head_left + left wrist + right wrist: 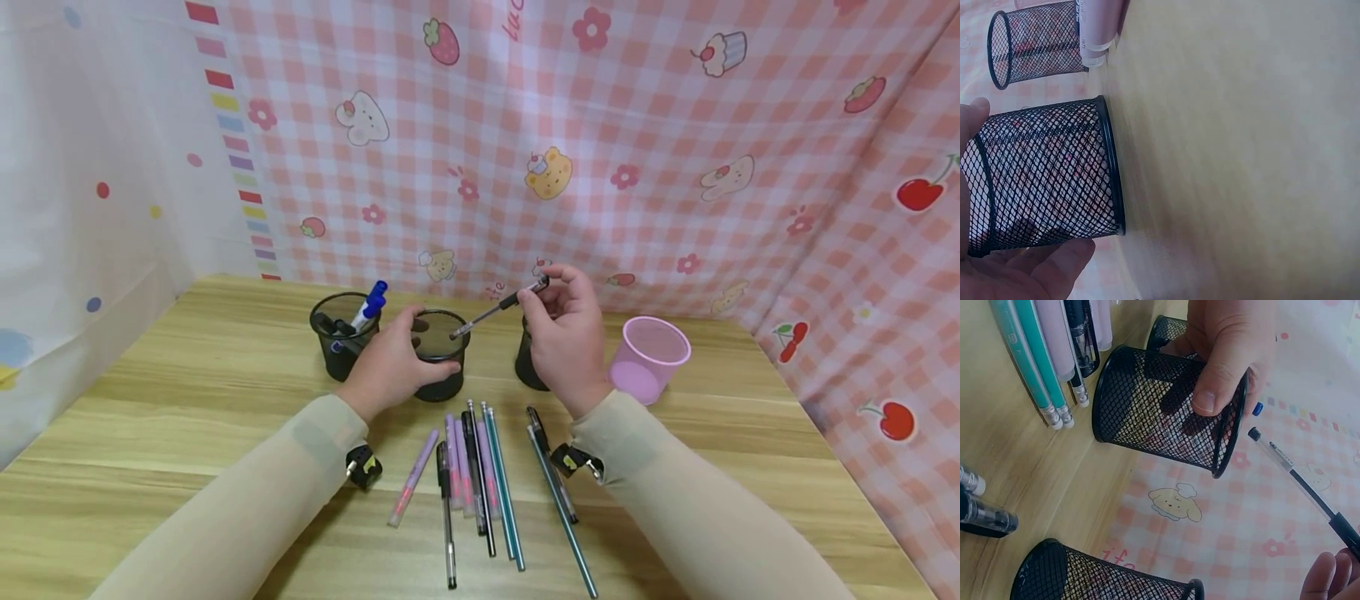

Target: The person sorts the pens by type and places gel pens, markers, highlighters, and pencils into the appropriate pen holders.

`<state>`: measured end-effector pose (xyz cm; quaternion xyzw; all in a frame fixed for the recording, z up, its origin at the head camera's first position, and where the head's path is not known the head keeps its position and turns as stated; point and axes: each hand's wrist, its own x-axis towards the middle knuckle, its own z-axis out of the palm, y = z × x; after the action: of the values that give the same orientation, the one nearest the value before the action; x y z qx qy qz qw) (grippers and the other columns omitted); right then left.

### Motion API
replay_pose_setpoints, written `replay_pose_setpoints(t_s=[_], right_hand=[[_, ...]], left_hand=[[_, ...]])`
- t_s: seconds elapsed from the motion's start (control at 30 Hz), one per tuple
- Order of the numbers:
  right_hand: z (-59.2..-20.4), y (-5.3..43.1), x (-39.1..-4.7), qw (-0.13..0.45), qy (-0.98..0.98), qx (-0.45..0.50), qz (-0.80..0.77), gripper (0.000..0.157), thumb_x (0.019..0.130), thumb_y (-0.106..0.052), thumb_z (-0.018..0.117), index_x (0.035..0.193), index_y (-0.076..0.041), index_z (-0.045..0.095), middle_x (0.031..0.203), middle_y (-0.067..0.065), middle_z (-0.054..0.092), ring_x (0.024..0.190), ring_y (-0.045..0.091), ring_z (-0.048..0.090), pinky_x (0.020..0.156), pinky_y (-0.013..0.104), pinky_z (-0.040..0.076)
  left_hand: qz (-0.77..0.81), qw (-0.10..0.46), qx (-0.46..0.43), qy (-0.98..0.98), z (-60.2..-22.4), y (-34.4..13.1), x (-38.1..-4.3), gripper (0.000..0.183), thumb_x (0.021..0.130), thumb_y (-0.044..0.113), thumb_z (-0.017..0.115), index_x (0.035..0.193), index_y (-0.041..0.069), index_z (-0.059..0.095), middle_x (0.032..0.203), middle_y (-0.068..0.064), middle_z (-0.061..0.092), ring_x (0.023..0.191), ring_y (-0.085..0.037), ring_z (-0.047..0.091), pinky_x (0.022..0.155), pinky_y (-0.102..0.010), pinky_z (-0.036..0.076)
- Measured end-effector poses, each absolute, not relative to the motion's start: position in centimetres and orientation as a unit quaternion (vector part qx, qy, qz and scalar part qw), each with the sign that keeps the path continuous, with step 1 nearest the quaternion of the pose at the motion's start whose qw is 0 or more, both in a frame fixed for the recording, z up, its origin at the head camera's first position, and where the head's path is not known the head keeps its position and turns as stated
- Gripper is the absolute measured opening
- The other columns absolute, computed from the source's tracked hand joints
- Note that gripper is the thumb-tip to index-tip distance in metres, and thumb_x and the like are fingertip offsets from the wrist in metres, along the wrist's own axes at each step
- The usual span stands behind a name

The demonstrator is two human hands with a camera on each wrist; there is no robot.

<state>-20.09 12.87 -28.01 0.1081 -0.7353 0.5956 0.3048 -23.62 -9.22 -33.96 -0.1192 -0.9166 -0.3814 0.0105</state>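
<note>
My left hand (392, 360) grips a black mesh pen cup (442, 385) by its side, thumb at the rim; the left wrist view shows the mesh of this cup (1054, 175) between thumb and fingers. Between thumb and fingertips, my right hand (567, 342) pinches a gel pen (486, 317) with a clear barrel and a black cap. The pen slants down to the left, and its tail end overlaps the cup's opening in the head view. From the right wrist, that pen (1294, 472) appears outside the cup, close to its rim.
Left of the held cup stands another black mesh cup (341, 358) with blue and black pens. A third black cup (528, 367) is partly hidden behind my right hand, and a pink cup (645, 375) stands right. Lilac pens (412, 479), black pens and teal pencils (562, 517) lie in front.
</note>
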Motion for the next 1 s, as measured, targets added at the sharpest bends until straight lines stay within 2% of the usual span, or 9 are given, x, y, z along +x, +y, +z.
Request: replay_pose_setpoints(t_s=[0.37, 0.8, 1.0], right_hand=[[-28.6, 12.4, -20.2, 0.308, -0.749, 0.119, 0.575, 0.023, 0.097, 0.002, 0.071, 0.119, 0.0, 0.064, 0.093, 0.021, 0.07, 0.077, 0.007, 0.06, 0.067, 0.017, 0.049], [-29.2, 12.3, -20.1, 0.288, -0.775, 0.116, 0.55, 0.024, 0.099, -0.004, 0.072, 0.122, -0.003, 0.066, 0.092, 0.016, 0.072, 0.075, 0.011, 0.059, 0.065, 0.019, 0.048], [-29.4, 12.3, -20.1, 0.279, -0.78, 0.119, 0.548, 0.022, 0.1, -0.005, 0.071, 0.122, -0.005, 0.068, 0.092, 0.018, 0.072, 0.076, 0.014, 0.06, 0.064, 0.019, 0.048]], left_hand=[[-0.378, 0.009, -0.118, -0.918, -33.8, -9.2, -23.5, 0.107, 0.084, 0.054, 0.085, 0.164, 0.009, 0.029, 0.157, -0.016, 0.054, 0.139, -0.037, 0.057, 0.111, -0.054, 0.05], [-0.375, 0.012, -0.117, -0.92, -33.8, -9.2, -23.6, 0.108, 0.084, 0.055, 0.085, 0.164, 0.009, 0.029, 0.156, -0.015, 0.055, 0.138, -0.037, 0.058, 0.111, -0.054, 0.05], [-0.379, 0.01, -0.117, -0.918, -33.7, -9.2, -23.5, 0.108, 0.084, 0.054, 0.086, 0.164, 0.009, 0.029, 0.156, -0.015, 0.055, 0.139, -0.037, 0.057, 0.111, -0.054, 0.05]])
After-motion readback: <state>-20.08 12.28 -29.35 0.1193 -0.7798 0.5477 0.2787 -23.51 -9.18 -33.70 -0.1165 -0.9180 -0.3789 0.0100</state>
